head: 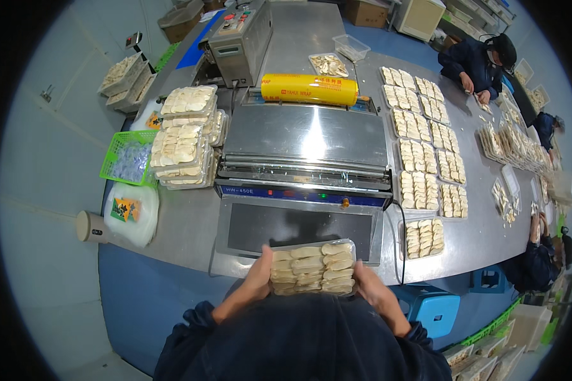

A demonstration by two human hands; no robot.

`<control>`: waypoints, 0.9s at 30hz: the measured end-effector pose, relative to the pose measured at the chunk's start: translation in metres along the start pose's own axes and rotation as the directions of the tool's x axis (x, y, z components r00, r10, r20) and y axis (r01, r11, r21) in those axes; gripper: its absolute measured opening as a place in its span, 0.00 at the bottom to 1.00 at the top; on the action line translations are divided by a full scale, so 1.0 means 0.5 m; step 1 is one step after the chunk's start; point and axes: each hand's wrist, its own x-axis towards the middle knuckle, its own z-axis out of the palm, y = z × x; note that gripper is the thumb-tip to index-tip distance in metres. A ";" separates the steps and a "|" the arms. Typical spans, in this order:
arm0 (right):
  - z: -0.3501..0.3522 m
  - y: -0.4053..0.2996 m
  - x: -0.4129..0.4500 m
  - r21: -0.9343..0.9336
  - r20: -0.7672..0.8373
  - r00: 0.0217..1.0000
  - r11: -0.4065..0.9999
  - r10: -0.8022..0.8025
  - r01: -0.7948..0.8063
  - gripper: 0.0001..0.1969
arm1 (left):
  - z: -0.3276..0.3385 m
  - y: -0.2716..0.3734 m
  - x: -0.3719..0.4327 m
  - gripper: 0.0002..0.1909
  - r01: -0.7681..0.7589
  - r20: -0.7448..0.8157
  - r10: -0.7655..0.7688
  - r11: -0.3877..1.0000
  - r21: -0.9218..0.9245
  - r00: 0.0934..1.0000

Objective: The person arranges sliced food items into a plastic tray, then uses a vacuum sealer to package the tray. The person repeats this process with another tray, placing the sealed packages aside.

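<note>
A clear plastic tray of pale sliced mushrooms (313, 267), laid in overlapping rows, is held close to my body. My left hand (259, 271) grips its left side, and my right hand (369, 285) its right side. Just beyond the tray is the dark heating plate (298, 228) of a cling-film wrapping machine (305, 133), partly covered by the tray. A yellow roll of Yahui cling film (310, 89) lies across the machine's back. One green light glows on the blue control strip (310, 195).
Stacked mushroom trays (183, 138) stand left of the machine, beside a green basket (128, 157) and a pile of white film or bags (132, 224). More filled trays (417, 190) line the steel table's right side, near a black cable (403, 243). Co-workers (476, 66) sit at right; a blue stool (431, 309) stands below.
</note>
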 end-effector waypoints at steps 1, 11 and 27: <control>-0.013 0.023 -0.028 -0.081 0.022 0.999 0.996 0.038 -0.037 0.24 | -0.007 -0.029 -0.018 0.35 -0.024 0.012 0.025 0.997 -0.070 1.000; 0.002 -0.079 0.058 -0.330 0.142 0.988 0.944 0.068 -0.018 0.26 | -0.092 0.202 0.140 0.19 -0.005 -0.104 -0.003 0.997 -0.073 0.995; 0.027 0.046 0.031 -0.310 -0.147 0.968 0.939 -0.205 0.152 0.27 | 0.010 0.137 0.132 0.17 -0.025 -0.034 0.025 1.000 -0.002 0.999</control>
